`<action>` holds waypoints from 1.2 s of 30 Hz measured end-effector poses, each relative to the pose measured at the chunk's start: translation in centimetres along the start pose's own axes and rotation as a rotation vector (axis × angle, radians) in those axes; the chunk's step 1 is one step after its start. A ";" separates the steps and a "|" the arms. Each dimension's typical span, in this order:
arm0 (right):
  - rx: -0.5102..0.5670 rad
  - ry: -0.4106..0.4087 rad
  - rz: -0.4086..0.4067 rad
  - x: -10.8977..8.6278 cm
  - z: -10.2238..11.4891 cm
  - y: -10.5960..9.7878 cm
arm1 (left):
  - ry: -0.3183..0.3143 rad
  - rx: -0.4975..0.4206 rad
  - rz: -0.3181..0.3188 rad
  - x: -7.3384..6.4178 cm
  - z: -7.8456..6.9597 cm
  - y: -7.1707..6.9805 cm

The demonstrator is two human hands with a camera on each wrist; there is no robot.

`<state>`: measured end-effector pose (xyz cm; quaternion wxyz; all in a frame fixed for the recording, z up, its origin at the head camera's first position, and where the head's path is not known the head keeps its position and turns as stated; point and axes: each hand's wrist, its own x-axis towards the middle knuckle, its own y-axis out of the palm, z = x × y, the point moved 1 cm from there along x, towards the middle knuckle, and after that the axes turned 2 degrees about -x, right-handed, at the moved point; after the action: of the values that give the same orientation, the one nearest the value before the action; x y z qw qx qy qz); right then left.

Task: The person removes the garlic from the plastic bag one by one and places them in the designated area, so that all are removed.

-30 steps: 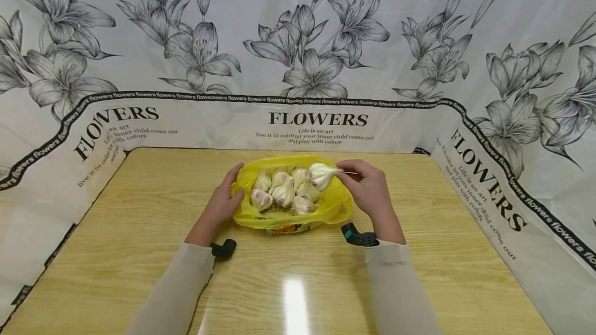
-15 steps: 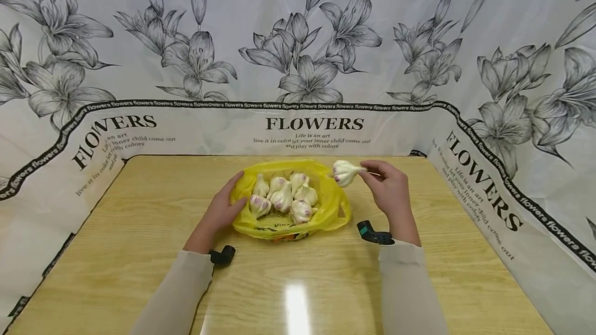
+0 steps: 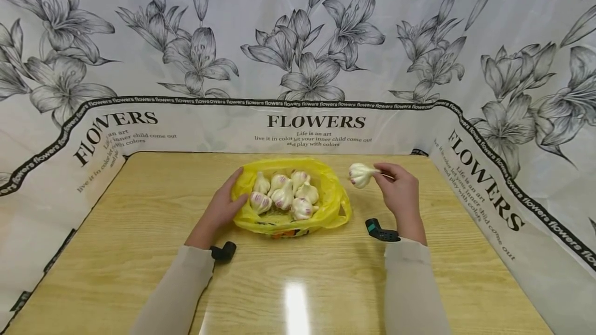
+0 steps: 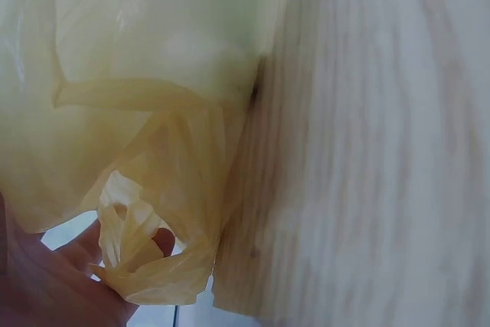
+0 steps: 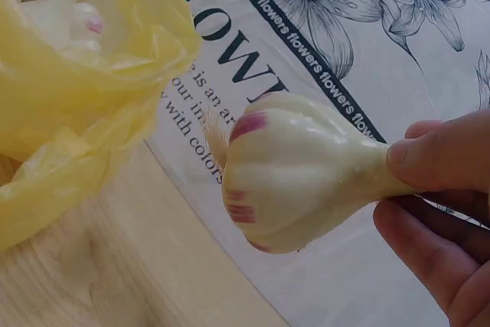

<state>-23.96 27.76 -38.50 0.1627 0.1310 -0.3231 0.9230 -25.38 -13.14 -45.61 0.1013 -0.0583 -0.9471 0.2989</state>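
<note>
A yellow plastic bag (image 3: 332,213) lies wide at the mouth on the table, with several white, purple-streaked garlic bulbs (image 3: 282,198) inside. My left hand (image 3: 220,211) holds the bag's left side, thumb toward the front; in the left wrist view a crumpled loop of the bag (image 4: 145,266) partly covers its fingers. To the right of the bag, my right hand (image 3: 401,193) pinches one garlic bulb (image 3: 361,175) by its stem, above the table. The right wrist view shows this bulb (image 5: 302,174) lying sideways, its root end pointing away from the thumb and fingers.
The wooden table (image 3: 139,231) runs up to a white cloth backdrop (image 3: 209,123) printed with flowers, at the back and on both sides. A black wrist camera mount (image 3: 382,230) sits on the right wrist, another mount (image 3: 224,252) on the left.
My right hand has carried the garlic bulb rightward, from over the bag's right rim to beside the bag. The left hand has stayed at the bag's left side.
</note>
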 end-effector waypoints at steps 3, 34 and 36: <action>-0.050 0.022 0.007 0.1 -0.6 0.1 | 0.005 -0.001 -0.002 0.0 -0.1 -0.1; -0.218 0.071 0.065 0.3 -4.5 0.9 | -0.046 -0.061 -0.011 -0.4 0.2 0.3; -0.221 0.072 0.076 0.3 -4.6 1.0 | -0.044 -0.058 -0.012 -0.4 0.2 0.3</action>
<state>-25.26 30.07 -42.45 0.1524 0.0665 -0.4214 0.8915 -25.02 -13.08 -45.95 0.0806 -0.0488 -0.9577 0.2720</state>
